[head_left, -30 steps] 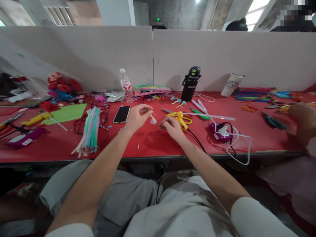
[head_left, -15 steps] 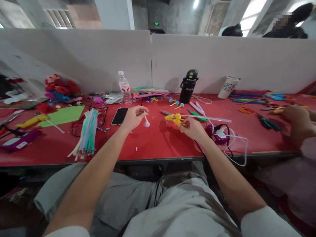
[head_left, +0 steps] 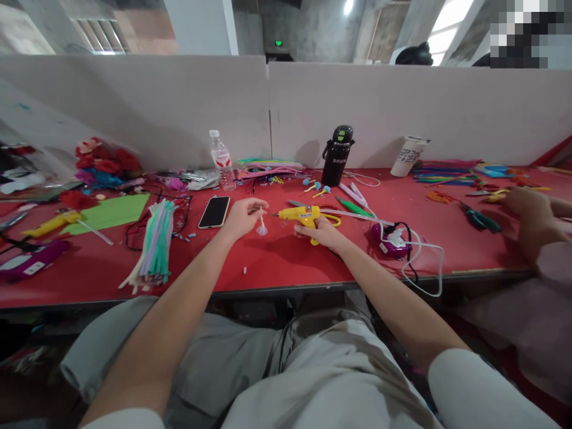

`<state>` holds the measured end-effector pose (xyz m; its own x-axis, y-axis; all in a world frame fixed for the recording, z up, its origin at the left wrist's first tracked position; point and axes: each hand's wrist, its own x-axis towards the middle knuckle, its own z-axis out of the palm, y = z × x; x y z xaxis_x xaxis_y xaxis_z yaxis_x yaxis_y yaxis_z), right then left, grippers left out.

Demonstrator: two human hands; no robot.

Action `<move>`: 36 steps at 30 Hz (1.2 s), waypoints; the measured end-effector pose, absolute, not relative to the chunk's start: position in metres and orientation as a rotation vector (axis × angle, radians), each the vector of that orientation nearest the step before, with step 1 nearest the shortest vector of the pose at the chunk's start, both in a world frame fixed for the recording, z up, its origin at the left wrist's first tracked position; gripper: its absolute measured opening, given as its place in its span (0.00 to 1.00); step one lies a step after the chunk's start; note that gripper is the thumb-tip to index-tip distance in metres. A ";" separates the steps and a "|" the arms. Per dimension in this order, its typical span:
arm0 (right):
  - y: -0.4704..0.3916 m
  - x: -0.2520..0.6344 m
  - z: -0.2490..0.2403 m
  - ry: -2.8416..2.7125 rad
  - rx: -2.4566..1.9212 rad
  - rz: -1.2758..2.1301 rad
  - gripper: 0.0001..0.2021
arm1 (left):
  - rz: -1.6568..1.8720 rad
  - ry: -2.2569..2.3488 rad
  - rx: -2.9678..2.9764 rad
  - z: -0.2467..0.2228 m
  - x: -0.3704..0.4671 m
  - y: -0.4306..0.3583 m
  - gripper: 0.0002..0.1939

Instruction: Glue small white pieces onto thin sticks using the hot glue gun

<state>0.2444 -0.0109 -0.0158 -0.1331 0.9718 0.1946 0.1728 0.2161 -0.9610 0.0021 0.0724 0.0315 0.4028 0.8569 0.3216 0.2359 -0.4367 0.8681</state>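
Observation:
Near the middle of the red table (head_left: 277, 262), my left hand (head_left: 245, 217) pinches the pale stem of a small piece with a lilac, tuft-like end (head_left: 261, 230) that hangs downward. My right hand (head_left: 319, 232) is wrapped round the handle of a yellow glue gun (head_left: 295, 213), whose nozzle points left toward the lilac piece without touching it. Scissors with yellow handles (head_left: 333, 220) lie just behind my right hand, partly hidden. A phone (head_left: 214, 212) lies to the left of my left hand.
Pipe cleaners (head_left: 156, 244) lie bundled at the left. A water bottle (head_left: 222, 161), black flask (head_left: 338, 156) and paper cup (head_left: 408, 157) stand along the divider. A purple device (head_left: 390, 240) with cables sits right. Another person's hand (head_left: 527, 208) is far right.
My right hand has closed round the glue gun's handle, and the gun has turned with its nozzle to the left. My left hand still holds the lilac piece. The view has shifted slightly.

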 end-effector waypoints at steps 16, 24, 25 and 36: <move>-0.020 0.234 -0.013 -1.748 -1.408 1.009 0.24 | 1.011 0.959 1.874 0.033 0.004 0.068 0.11; -0.020 0.235 -0.018 -1.723 -1.401 1.009 0.24 | 1.006 0.974 1.867 0.036 0.003 0.066 0.10; -0.020 0.235 -0.018 -1.722 -1.403 1.015 0.24 | 1.007 0.976 1.866 0.036 0.003 0.066 0.10; -0.021 0.236 -0.016 -1.763 -1.382 0.988 0.21 | 1.022 0.974 1.853 0.036 0.002 0.066 0.10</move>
